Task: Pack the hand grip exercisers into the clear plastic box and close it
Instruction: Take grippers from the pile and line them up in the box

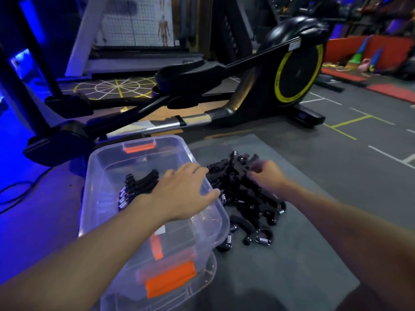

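Observation:
A clear plastic box point(105, 167) with orange latches stands on the floor at the left, its top uncovered. Several black hand grip exercisers point(139, 184) lie inside it near the left wall. A pile of black hand grip exercisers point(242, 198) with metal springs lies on the grey mat to the right of the box. My left hand point(182, 194) hovers over the box's right rim, fingers spread, holding nothing. My right hand point(267, 173) rests on the top of the pile, its fingers curled around an exerciser there.
A black rowing machine point(247, 86) with a yellow-ringed wheel stretches across behind the box. The box sits on what looks like its clear lid point(202, 281). A grey mat point(292, 254) lies under the pile. A black cable point(13, 194) runs at the far left.

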A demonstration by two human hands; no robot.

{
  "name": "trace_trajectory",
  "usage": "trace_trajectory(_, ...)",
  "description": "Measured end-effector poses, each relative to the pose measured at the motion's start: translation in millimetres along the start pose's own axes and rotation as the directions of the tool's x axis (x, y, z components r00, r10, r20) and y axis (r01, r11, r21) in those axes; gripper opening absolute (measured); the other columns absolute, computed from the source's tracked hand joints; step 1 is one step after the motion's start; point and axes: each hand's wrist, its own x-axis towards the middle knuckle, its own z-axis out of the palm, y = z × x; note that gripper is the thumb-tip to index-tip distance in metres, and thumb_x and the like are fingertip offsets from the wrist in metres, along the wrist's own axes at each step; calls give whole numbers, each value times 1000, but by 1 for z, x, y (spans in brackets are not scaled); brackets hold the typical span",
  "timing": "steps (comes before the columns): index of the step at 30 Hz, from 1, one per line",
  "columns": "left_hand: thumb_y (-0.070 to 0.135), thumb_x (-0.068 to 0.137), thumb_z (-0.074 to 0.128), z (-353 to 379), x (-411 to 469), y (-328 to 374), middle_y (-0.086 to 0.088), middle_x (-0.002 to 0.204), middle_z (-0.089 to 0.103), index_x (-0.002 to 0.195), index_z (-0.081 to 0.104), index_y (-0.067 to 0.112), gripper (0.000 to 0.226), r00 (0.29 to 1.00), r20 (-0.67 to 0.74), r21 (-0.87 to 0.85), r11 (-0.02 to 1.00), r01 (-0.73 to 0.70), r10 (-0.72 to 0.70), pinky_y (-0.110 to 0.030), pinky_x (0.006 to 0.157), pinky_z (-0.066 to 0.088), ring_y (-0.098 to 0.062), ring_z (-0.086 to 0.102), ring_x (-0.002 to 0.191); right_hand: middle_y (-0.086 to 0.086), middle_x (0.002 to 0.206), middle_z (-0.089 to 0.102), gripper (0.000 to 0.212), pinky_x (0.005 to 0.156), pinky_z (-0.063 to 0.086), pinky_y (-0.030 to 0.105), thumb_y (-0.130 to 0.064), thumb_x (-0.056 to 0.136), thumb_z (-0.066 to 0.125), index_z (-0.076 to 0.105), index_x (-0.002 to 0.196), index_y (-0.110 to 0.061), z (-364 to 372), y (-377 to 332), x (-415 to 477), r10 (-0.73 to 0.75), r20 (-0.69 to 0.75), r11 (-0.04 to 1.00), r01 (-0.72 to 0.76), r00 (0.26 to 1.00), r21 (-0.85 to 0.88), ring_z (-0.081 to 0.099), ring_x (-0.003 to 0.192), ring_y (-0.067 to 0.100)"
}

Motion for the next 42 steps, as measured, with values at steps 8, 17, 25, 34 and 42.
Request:
trace_trajectory(8, 77, 74, 8, 24, 14, 9, 1, 148, 37, 138, 43, 20, 92, 999, 54, 164, 986, 1, -10, -38, 109, 31, -16, 32, 138, 8, 98, 60, 47, 80, 48, 35, -28, 77, 79, 55, 114, -11, 20, 118, -3, 175, 44, 980, -169, 984, -106, 58, 89, 25)
trace_trajectory(17, 78, 68, 8, 29, 20, 7, 9, 138, 38, 131, 46, 24, 92, 998, 59, 189, 982, -18, 7, -35, 107, 29, -12, 35, 132, 8, 117, 55, 51, 97, 43, 35, -31, 80, 77, 59, 124, -14, 47, 133, 7, 81, -50, 991, -85, 996, -100, 54, 112, 27)
trace_trajectory(25, 79, 70, 10, 29, 20, 5, 11, 132, 40, 130, 45, 24, 89, 998, 55, 174, 984, -32, 23, -34, 103, 34, -10, 40, 125, 1, 113, 65, 40, 91, 50, 36, -26, 77, 79, 67, 115, -22, 48, 125, 20, 103, -46, 991, -106, 994, -77, 61, 108, 23)
trace_trajectory(34, 79, 69, 7, 28, 15, 2, 10, 146, 35, 143, 38, 24, 97, 999, 49, 162, 986, -24, 16, -36, 108, 32, -12, 33, 135, 2, 91, 65, 23, 73, 45, 28, -19, 74, 78, 66, 94, -16, 36, 115, 14, 83, -168, 995, -90, 982, -34, 61, 85, 23)
trace_trajectory(42, 73, 71, 8, 15, -2, -7, 10, 149, 36, 144, 39, 30, 90, 998, 60, 80, 996, -32, 27, -38, 111, 30, -11, 32, 139, 1, 76, 63, 18, 55, 50, 26, -13, 76, 76, 63, 88, -13, 8, 87, -20, 120, -316, 978, -56, 941, 203, 57, 61, 15)
